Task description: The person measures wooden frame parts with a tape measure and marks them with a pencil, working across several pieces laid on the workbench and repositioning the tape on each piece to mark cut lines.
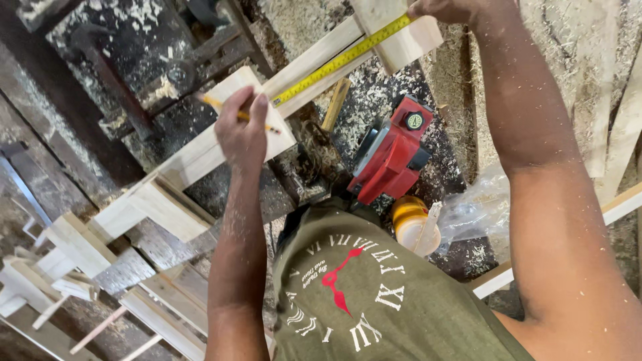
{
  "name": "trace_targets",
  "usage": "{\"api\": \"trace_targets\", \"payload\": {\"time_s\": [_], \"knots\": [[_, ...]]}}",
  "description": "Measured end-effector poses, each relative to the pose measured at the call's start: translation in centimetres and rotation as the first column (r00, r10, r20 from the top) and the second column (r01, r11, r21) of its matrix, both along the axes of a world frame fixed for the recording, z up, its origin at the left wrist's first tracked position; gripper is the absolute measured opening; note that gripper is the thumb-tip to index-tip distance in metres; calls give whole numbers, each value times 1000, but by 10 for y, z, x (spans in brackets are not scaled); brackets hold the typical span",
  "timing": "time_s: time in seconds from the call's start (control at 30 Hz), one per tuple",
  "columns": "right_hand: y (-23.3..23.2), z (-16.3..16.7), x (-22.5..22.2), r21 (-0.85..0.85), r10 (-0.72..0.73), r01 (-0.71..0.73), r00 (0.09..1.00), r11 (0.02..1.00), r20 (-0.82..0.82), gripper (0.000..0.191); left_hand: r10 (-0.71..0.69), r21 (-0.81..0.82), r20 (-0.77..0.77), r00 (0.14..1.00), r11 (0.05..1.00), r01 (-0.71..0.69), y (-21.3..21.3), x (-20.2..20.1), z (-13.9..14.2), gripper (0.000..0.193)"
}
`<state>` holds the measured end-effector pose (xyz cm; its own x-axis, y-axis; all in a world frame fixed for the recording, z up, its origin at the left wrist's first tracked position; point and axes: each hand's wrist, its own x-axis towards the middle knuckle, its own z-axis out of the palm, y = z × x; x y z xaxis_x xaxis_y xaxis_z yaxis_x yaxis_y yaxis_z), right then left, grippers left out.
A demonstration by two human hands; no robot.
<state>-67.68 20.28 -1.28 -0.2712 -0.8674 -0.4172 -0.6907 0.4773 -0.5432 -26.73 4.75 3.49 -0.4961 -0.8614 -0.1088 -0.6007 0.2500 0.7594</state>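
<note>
A person in an olive green shirt (374, 294) printed with a clock face is leaning over a dark, cluttered workbench (100, 127) that is lying thick with pale wood shavings and sawdust. A long pale wooden strip (314, 63) is running diagonally across the bench from lower left to upper right, with shorter cross blocks sitting against it, and more pale wooden offcuts (80, 244) are lying scattered at the lower left. A red power tool, likely an electric planer (391, 157), is resting on the bench just below the strip, near the person's chest. Beside it, a yellow tub with a pale stick in it (414, 224) is standing next to a crumpled clear plastic bag (478, 210). A yellow tape measure blade (341, 60) is lying stretched along the top of the strip. The right hand (445, 9) is sitting at the top edge of the view with the fingers curled down, pressing the far end of the tape against a wooden block there; only part of this hand is showing. The left hand (244, 130) is resting on the strip near the tape's nearer end, its fingers pressed together and pinching a yellow pencil (237, 113), whose tip is pointing at the wood just beside the tape. Both forearms are dusted with fine sawdust
</note>
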Motion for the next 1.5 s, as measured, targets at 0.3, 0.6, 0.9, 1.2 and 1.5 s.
{"api": "trace_targets", "payload": {"time_s": [0.3,0.6,0.9,1.2,1.5], "knots": [[-7,7,0,-81,-52,53,998,995,19,20,-304,79,-18,953,949,304,-34,-165,-26,28],[-3,2,3,9,-79,80,996,997,-40,21,-201,712,-111,973,667,219,-45,-231,-21,28],[-5,0,3,9,-108,107,992,994,60,18,-232,699,-153,961,661,271,-36,-240,-20,26],[-6,2,1,-25,-26,26,1000,999,-6,17,-136,753,-196,971,614,237,-37,-239,-32,17],[-5,1,3,-48,4,-6,999,999,-51,19,-164,733,-206,965,628,263,-37,-237,-47,18]]}}
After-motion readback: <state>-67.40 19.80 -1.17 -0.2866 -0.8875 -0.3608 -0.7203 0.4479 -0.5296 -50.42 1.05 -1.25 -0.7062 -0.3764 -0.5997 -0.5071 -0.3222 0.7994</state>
